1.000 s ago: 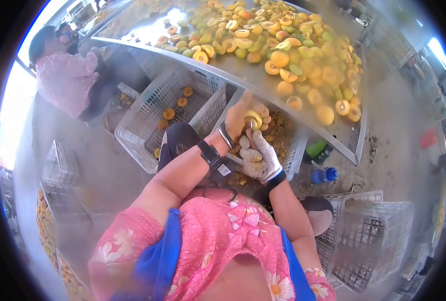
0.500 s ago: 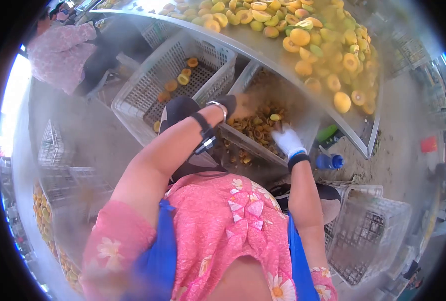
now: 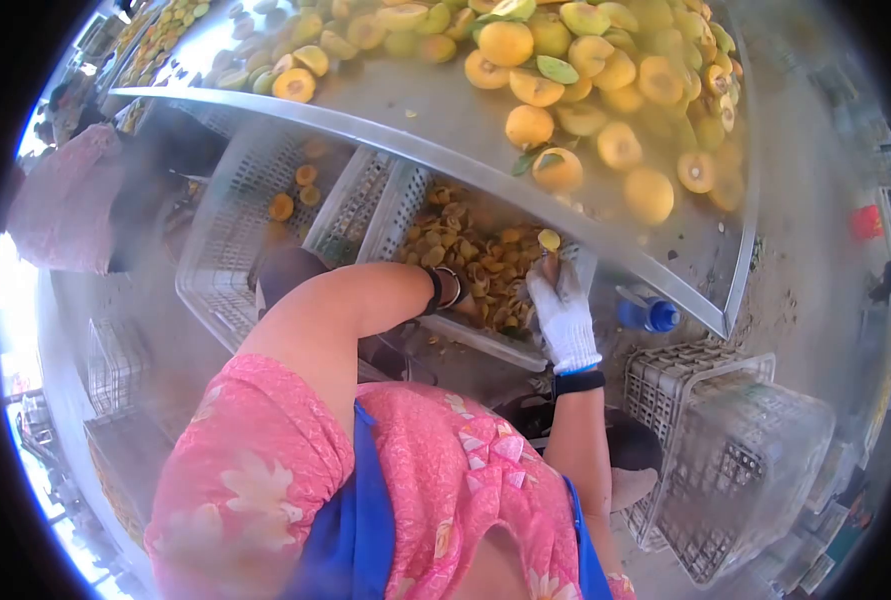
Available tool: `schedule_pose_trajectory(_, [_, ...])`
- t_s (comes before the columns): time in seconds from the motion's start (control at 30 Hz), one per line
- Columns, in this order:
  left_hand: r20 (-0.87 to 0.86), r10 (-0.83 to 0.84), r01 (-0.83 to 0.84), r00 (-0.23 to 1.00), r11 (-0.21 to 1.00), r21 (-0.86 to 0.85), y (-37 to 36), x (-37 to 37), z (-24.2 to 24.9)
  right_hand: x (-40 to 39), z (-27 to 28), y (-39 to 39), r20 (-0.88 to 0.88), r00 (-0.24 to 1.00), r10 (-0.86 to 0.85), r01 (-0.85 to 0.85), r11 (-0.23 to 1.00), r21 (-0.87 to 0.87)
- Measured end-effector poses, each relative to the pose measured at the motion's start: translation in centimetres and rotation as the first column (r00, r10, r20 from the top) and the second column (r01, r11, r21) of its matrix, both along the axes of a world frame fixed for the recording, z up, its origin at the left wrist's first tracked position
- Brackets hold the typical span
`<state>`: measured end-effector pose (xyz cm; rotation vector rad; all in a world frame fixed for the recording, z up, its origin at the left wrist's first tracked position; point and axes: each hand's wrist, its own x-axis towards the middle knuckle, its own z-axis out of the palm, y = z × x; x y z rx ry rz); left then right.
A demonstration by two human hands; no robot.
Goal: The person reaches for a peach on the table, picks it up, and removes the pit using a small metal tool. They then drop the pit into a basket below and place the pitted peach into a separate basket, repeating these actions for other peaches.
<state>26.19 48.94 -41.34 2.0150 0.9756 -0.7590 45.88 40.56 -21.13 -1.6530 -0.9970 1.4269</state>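
My bare left hand (image 3: 467, 300), with a bracelet at the wrist, reaches down into a crate (image 3: 393, 212) of brownish-yellow fruit scraps (image 3: 460, 245). Its fingers are hidden among the scraps. My right hand (image 3: 563, 315) wears a white knitted glove and is held over the right side of the same crate. Bare fingertips stick out of the glove, closed at a small yellow fruit half (image 3: 549, 240). Above the crate, a metal table (image 3: 415, 130) bears many halved, apricot-like fruits (image 3: 620, 145), some with the pit hollow showing.
Left of the scraps, another crate (image 3: 215, 215) holds a few fruit halves. A blue bottle (image 3: 655, 315) stands to the right, near the table corner. Stacked crates (image 3: 735, 450) are at my right side. Another person (image 3: 70, 200) in pink sits at the far left.
My left hand has moved from the crate's upper left edge down into the scraps. My right hand stays over the crate's right side. The whole view has shifted, with the table looking nearer.
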Motion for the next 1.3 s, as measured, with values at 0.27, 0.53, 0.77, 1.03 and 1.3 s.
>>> schedule_pose_trajectory(0.27, [0.151, -0.075, 0.084, 0.986, 0.995, -0.053, -2.5, 10.0, -2.0, 1.2, 0.4, 0.6, -0.16, 0.979, -0.128, 0.111, 0.987, -0.115])
schedule_pose_trajectory(0.53, [0.221, 0.113, -0.113, 0.969, 0.993, -0.014, 5.2, 11.0, -0.8, 1.1, -5.1, 0.0, 0.112, 0.993, -0.023, 0.012, 0.995, 0.095])
schedule_pose_trajectory(0.77, [0.457, 0.409, -0.362, 0.79, 0.913, -0.191, 8.8, 3.6, 15.7, 0.0, -1.5, -0.8, 0.651, 0.749, 0.124, -0.223, 0.972, 0.072])
schedule_pose_trajectory(1.03, [0.609, 0.048, -0.296, 0.791, 0.903, 0.313, 0.4, -7.5, 26.0, -2.4, -0.1, -2.9, 0.641, 0.155, 0.751, -0.57, 0.598, -0.563])
schedule_pose_trajectory(1.3, [0.765, -0.166, -0.679, 0.623, 0.371, 0.634, 1.8, -14.9, 35.0, -4.7, -2.9, -7.8, 0.779, 0.292, 0.555, -0.82, 0.564, -0.095])
